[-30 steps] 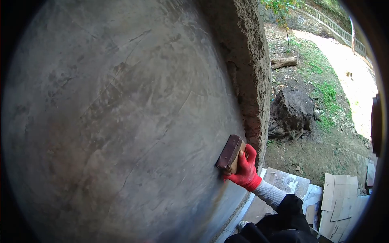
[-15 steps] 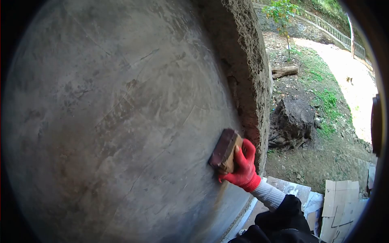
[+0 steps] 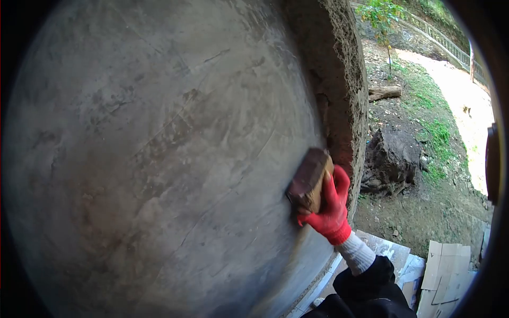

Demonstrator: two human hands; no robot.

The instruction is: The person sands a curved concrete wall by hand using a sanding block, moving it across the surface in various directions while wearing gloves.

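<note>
My right hand [image 3: 330, 208], in a red-coated glove with a pale knit cuff, is closed around a sanding block [image 3: 309, 179]. The block has a dark reddish-brown face and a tan, worn side towards my palm. It is held against a grey plastered wall [image 3: 175, 159], close to the wall's right edge, though its contact side is hidden. Mottled patches and fine scratch lines mark the plaster. My left hand is out of sight.
A rough, raised concrete edge [image 3: 356, 85] borders the wall on the right. Beyond it are a tree stump [image 3: 392, 161], a log [image 3: 384, 93] and sloping ground. Cardboard sheets [image 3: 444, 273] lie at the lower right.
The hand and block appear slightly higher and further right in the view. The wall and background have also shifted right, so the camera has turned a little. The grip stays the same.
</note>
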